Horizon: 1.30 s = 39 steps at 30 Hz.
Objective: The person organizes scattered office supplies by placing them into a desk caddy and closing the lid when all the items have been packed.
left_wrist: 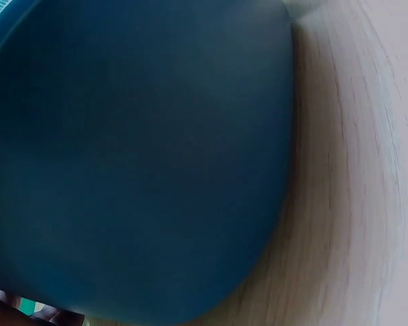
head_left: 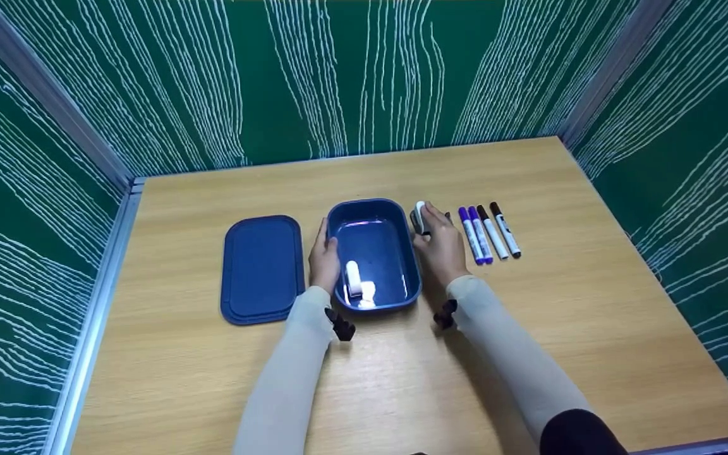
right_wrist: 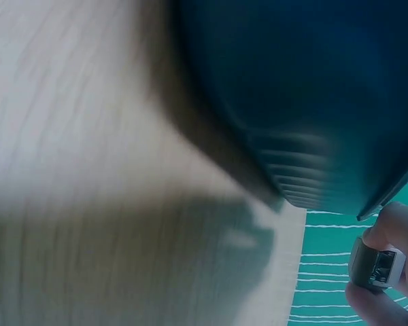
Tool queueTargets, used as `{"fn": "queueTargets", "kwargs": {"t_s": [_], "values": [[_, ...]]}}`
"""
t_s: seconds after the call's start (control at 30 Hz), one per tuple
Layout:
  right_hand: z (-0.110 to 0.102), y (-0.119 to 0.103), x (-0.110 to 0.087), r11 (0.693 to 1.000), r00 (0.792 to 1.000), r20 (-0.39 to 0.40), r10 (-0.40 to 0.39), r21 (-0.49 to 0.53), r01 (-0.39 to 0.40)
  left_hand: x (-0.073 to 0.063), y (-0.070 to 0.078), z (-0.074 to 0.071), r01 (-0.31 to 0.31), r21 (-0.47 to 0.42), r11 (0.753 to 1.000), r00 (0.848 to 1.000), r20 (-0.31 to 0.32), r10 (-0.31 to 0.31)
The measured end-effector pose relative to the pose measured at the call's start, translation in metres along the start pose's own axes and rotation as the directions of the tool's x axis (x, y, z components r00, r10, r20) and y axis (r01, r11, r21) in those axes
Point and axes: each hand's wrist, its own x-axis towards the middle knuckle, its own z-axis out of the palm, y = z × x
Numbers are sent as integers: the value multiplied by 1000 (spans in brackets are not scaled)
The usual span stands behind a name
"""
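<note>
An open blue plastic box (head_left: pixel 373 253) stands on the table, with a small white stapler (head_left: pixel 353 278) lying inside near its front left. My left hand (head_left: pixel 324 260) grips the box's left wall, thumb over the rim; in the left wrist view the wall (left_wrist: pixel 143 156) fills most of the picture. Just outside the box's right rim, my right hand (head_left: pixel 441 249) pinches another small white-and-dark stapler (head_left: pixel 419 217) between thumb and fingers. One end of that stapler (right_wrist: pixel 377 265) faces the right wrist camera, beyond the box's side (right_wrist: pixel 313 88).
A blue lid (head_left: pixel 261 268) lies flat left of the box. Several markers (head_left: pixel 492 232) with purple and black caps lie side by side at the right. A dark tip (head_left: pixel 448 216) shows behind my right hand. Green white-lined panels (head_left: pixel 351 76) enclose the wooden table (head_left: pixel 376 379).
</note>
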Motion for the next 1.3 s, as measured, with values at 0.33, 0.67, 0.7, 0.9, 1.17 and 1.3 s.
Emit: {"fn": "queueTargets", "kwargs": {"t_s": [0.33,0.67,0.7,0.9,1.17,1.3], "values": [[-3,-15,5,999,999,-15,-52,11,52,-1,0,-1,-13,1,1000,1000,1,13],[1,-29,5,998,999,14,-44,34,43,0,0,-1,-15,7,1000,1000,0,15],[2,-31,6,998,998,6,-54,34,54,0,0,-1,-17,7,1000,1000,0,17],[5,-39,6,997,997,3,-79,21,79,-1,1,-2,-13,-3,1000,1000,7,13],[14,-48,5,997,996,54,-64,51,61,0,1,-2,-11,-21,1000,1000,9,11],[19,-53,3,995,995,47,-87,51,84,0,0,-2,-5,-10,1000,1000,10,5]]}}
